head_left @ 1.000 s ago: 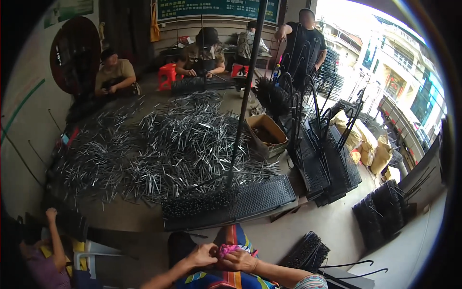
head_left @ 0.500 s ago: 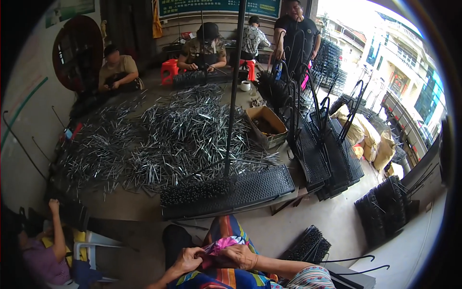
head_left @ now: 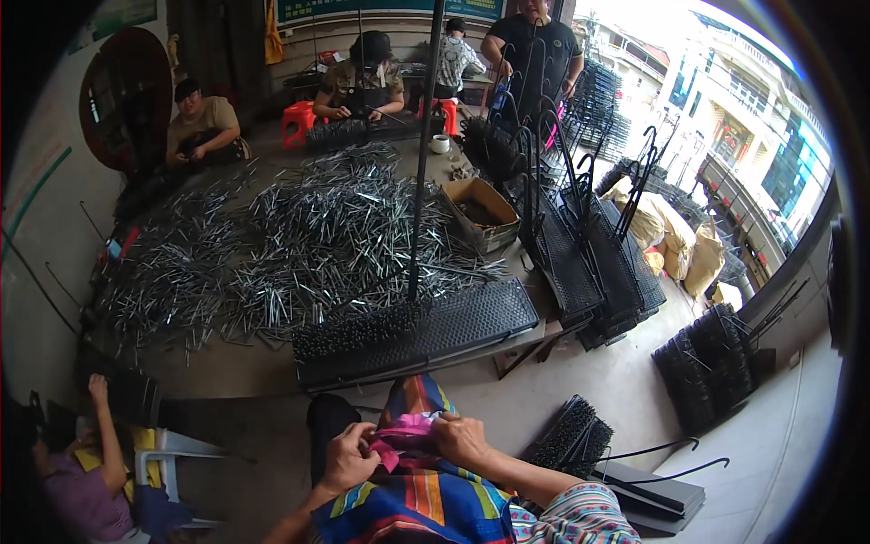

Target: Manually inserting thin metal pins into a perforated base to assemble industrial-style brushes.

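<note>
A pink piece of cloth [head_left: 405,437] is stretched over my lap between my two hands. My left hand [head_left: 351,457] pinches one end of it, with a loose flap hanging at the fingers. The other end is gripped by my right hand [head_left: 460,439], whose fingers are curled closed. Whether the cloth is a bag, a glove or a rag I cannot make out. Beyond my knees, a black perforated board [head_left: 476,315] lies along the table's near edge. Its left part is filled with dark bristles [head_left: 358,340], and an upright black rod rises behind it.
A large heap of dark metallic strips [head_left: 335,245] covers the table. Right of it are a cardboard box [head_left: 480,213] and stacked black boards with hooked rods [head_left: 566,258]. Bristled pieces [head_left: 571,440] lie beside me on the right. Several people sit or stand around.
My hands have drawn farther apart, pulling the pink cloth out between them. The whole view has shifted, so the table sits slightly higher and more to the left.
</note>
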The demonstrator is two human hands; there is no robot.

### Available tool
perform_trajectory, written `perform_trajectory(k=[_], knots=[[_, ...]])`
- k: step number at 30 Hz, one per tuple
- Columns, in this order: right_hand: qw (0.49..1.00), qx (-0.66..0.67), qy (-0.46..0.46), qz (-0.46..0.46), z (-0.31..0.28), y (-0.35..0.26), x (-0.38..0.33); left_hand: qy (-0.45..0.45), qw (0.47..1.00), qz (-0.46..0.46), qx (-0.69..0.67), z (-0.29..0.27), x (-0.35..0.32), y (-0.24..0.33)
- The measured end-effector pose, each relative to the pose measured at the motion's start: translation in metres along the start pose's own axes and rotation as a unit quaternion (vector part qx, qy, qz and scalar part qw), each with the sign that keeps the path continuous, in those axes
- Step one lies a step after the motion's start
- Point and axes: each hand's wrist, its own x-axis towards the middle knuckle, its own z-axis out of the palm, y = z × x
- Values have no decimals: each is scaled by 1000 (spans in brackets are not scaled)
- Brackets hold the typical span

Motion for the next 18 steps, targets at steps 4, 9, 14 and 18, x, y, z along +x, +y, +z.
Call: perform_trajectory(k=[4,9,14,18], knots=[[996,40,72,-29,5,-6,11,39,949,235,205,-5,12,15],[996,55,71,-28,-7,-6,29,-51,998,20,10,-1,18,17],[999,23,37,27,-8,9,45,-109,941,255,192,10,27,11],[994,67,75,34,-8,6,59,-101,890,244,372,-1,25,2]])
